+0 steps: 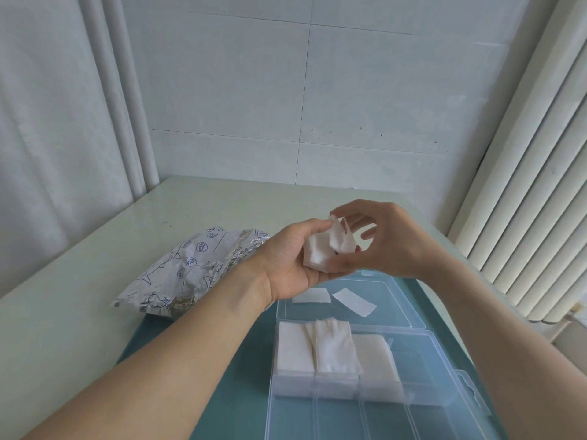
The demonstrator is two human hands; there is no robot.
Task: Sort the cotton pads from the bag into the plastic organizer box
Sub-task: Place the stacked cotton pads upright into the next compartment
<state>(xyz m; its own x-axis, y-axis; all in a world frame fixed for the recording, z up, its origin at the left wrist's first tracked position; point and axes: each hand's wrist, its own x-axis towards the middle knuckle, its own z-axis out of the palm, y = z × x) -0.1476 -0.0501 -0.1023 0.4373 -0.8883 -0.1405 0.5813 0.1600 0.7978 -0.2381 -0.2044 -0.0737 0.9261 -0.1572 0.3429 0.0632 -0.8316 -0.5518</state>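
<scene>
Left hand held a small stack of pads in its curled fingers, raised above the desk. Right hand was at the stack's top, thumb and fingertips pinching the upper pad, which peeled up at one corner. Both hands hung over the far end of the box, above its open lid; the compartments lay below and toward the person. Their long axes ran away from the person, side by side. Three of them held pads at the far end; the rightmost looked empty and lay nearer the right hand, so I judged a drop there would go down and back. Two loose pads lay on the lid. The bag lay crumpled on the desk left of the left wrist, touching or just beside it. The bag carried blue line drawings and some writing, too small to read; no brand legible. Box unlabelled.
</scene>
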